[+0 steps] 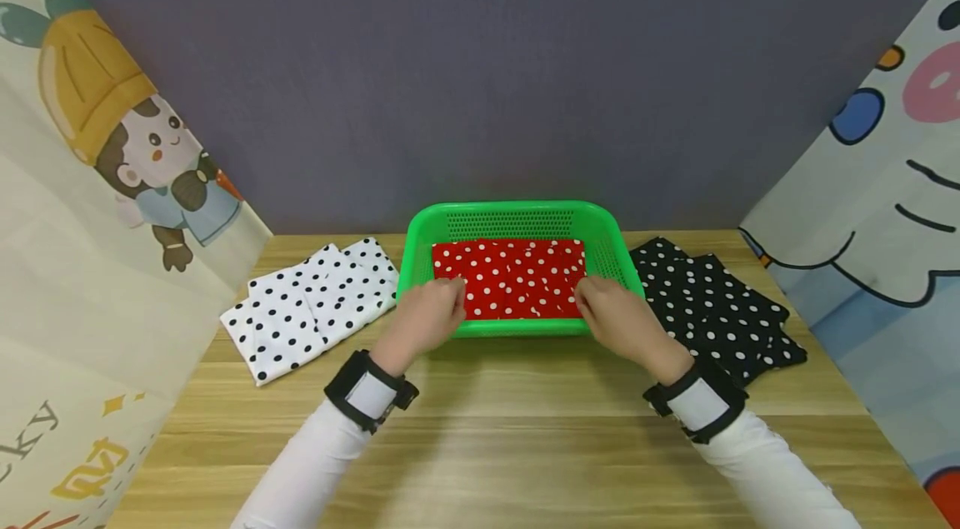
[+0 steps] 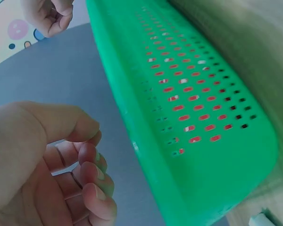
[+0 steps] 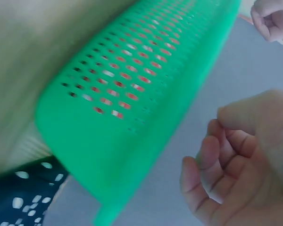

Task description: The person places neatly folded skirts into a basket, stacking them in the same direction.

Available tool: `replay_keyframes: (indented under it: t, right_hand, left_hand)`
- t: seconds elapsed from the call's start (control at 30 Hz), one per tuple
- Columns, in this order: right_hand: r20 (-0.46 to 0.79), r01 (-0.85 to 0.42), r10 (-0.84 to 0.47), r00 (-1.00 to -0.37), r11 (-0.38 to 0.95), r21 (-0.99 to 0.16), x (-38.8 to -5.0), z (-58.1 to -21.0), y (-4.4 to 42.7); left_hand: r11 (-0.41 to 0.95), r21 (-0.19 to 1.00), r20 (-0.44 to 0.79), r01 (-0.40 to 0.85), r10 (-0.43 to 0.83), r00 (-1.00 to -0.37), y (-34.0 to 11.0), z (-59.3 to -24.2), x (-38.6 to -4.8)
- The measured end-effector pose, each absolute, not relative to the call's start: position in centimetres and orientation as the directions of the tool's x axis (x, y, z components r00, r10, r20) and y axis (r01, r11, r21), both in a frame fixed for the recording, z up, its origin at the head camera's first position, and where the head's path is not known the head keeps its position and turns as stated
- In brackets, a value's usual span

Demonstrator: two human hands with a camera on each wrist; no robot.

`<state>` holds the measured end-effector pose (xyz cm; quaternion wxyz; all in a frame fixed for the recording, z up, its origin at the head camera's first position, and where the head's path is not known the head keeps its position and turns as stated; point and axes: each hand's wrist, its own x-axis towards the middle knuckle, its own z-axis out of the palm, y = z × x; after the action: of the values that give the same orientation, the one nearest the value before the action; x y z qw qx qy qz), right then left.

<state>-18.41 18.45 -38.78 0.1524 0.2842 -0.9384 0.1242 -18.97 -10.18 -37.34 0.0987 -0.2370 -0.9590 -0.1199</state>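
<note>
High, straight-on view over the table (image 1: 517, 437), with two close, sideways-tilted wrist views.
The head camera looks forward and down from above the table's near side, far enough back to show its far edge and the dark wall (image 1: 480, 79) behind. The left wrist camera, close by, looks along the near side of the green basket (image 1: 522, 329), tabletop to the right of its view; the right wrist camera mirrors it, tabletop to the left. All three share the basket, the left hand (image 1: 431, 312) and the right hand (image 1: 622, 316).
</note>
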Motion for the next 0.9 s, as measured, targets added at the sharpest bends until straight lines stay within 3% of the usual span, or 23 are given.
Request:
replay_keyframes:
  t: [0.3,0.47,0.9]
  right_hand:
    - [0.452,-0.536,-0.428,-0.782,0.833,-0.140,-15.2,-41.5,19.8]
    - [0.455,-0.462,-0.343,-0.822,0.869,-0.180,-14.0,-42.3,20.9]
    - [0.464,-0.310,-0.172,-0.869,0.920,-0.239,-14.1,-43.6,24.4]
  left_hand:
    - [0.856,0.181,0.334,0.485,0.410,-0.849,-10.5,-39.0,-17.1]
    - [0.860,0.195,0.354,0.471,0.387,-0.852,-10.6,-40.2,-16.2]
    - [0.872,0.260,0.340,0.414,0.319,-0.885,-10.6,-42.6,-13.6]
